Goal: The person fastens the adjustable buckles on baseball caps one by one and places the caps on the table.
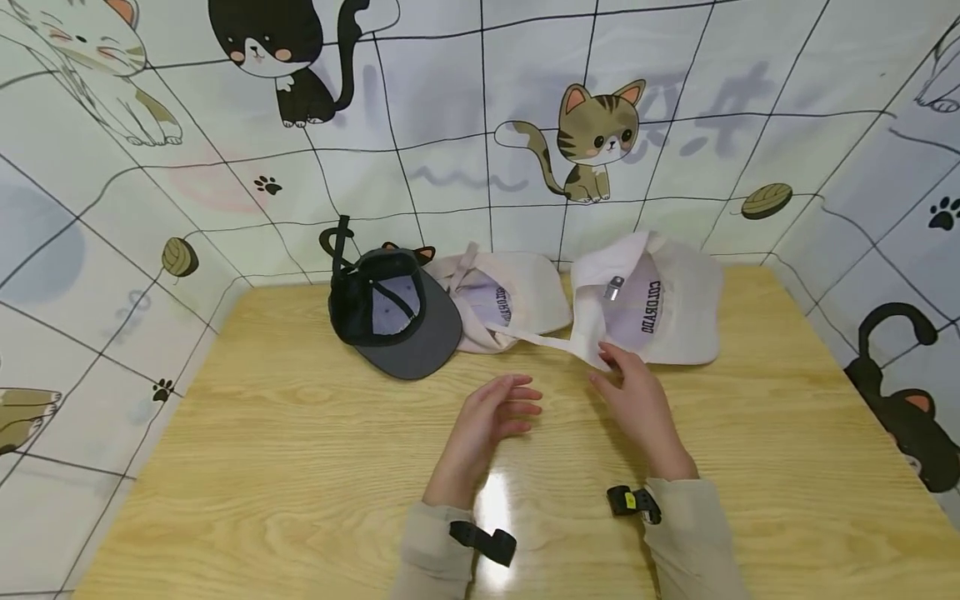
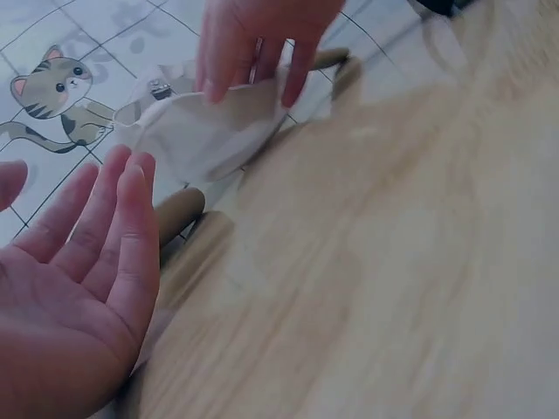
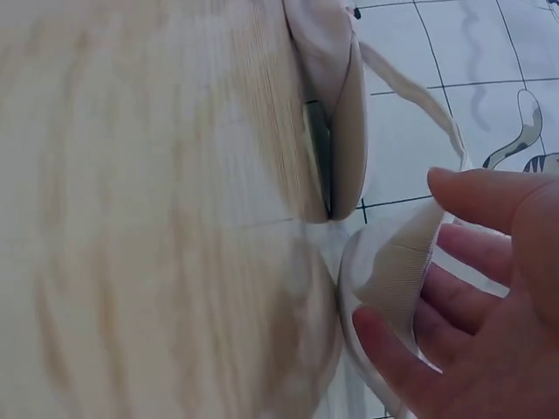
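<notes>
Three baseball caps lie in a row at the table's back, insides showing. The right one, a white cap point(image 1: 686, 308), has dark lettering inside and a metal buckle point(image 1: 613, 288); its loose strap point(image 1: 542, 339) stretches left. My right hand point(image 1: 637, 400) is at this cap's near left edge, fingertips touching it. In the right wrist view, the thumb stands apart from the spread fingers point(image 3: 463, 297) beside the cap point(image 3: 389, 279). Left of it are a pale pink and cream cap point(image 1: 536, 292) and a dark grey cap point(image 1: 408, 358). My left hand point(image 1: 483, 421) hovers over the table, holding nothing, fingers loosely bent.
The wooden table point(image 1: 300, 467) meets cat-printed cloth walls point(image 1: 450, 108) at the back and sides. A black strap with a small device point(image 1: 487, 542) is around the left sleeve, and another point(image 1: 633, 502) is on the right.
</notes>
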A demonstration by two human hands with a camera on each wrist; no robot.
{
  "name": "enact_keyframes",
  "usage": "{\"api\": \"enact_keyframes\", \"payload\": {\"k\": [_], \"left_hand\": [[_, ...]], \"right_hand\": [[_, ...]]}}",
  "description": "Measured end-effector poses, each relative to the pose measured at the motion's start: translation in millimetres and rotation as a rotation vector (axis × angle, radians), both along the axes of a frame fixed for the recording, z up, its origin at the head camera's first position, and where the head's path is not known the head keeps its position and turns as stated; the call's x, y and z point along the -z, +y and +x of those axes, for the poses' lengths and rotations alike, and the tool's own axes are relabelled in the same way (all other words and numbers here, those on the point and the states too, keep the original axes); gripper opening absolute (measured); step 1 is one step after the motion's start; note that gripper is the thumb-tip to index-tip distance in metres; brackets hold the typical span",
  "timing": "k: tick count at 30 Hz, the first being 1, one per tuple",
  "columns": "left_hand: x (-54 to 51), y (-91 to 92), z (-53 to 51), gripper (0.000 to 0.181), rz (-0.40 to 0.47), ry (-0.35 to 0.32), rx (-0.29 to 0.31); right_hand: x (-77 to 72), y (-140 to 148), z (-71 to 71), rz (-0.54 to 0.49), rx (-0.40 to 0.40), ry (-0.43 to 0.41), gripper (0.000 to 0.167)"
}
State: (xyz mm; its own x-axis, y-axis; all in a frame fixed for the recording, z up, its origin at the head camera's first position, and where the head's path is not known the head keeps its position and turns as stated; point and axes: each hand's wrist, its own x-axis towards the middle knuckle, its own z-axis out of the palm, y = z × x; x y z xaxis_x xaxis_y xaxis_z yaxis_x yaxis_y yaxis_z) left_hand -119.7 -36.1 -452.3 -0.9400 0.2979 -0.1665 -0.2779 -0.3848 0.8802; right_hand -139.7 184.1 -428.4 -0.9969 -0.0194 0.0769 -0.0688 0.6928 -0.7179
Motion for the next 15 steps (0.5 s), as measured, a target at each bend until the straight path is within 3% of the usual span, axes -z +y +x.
{"api": "enact_keyframes", "payload": {"k": [7,15], "left_hand": [[5.2,2.0,0.1,0.044,0.043,0.071,0.046],[6.5,5.1,0.1,0.045,0.016,0.120,0.047]], "right_hand": [[-5.5,-14.1,4.9,0.103,-0.057,0.025,0.037],[-13.9,-29.5,10.5,0.110,-0.235,-0.084,0.040]]}}
